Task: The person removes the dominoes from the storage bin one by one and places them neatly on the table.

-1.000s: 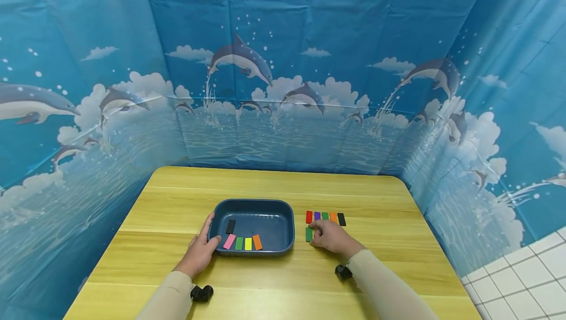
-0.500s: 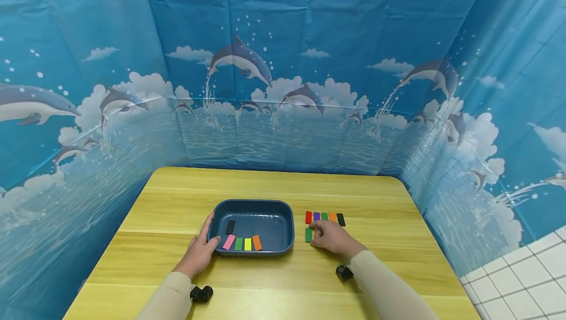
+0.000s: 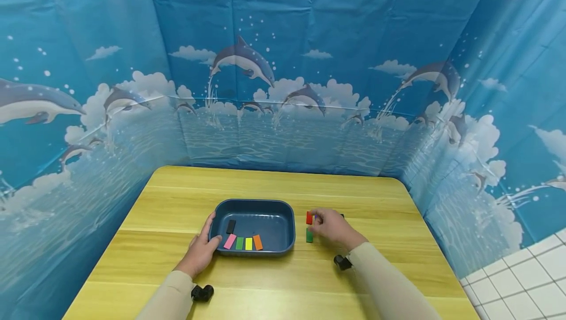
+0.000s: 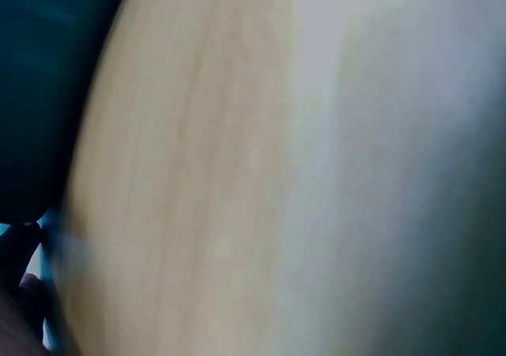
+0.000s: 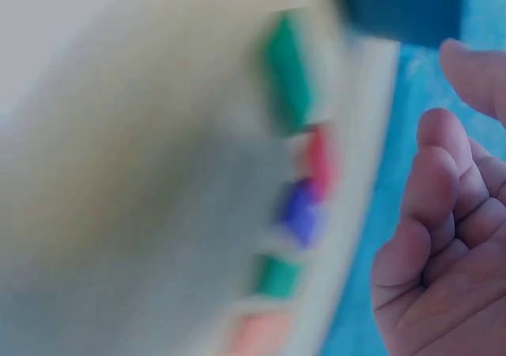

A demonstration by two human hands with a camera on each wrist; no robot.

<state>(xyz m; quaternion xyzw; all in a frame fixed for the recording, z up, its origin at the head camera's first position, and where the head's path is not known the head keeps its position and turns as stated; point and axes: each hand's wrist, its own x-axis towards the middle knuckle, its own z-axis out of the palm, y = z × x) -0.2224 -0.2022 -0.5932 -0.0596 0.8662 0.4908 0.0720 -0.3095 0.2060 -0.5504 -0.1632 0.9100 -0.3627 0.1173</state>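
My left hand grips the left end of the dark blue tray, its thumb over the near rim. Inside lie small flat blocks: black, pink, green, yellow and orange. My right hand hovers over rows of blocks right of the tray. Its thumb and forefinger are apart, and no block shows between them. Near its fingertips are a red block, a purple block and a green block. The hand hides most of the back row in the head view.
Both tray and blocks stand on a wooden table. Another green block and an orange block continue the back row in the right wrist view. A blue dolphin-print curtain surrounds the table.
My right hand has moved forward from beside the nearer green block to the back row. The yellowish piece at its fingertips is no longer visible. Left hand and tray have stayed put.
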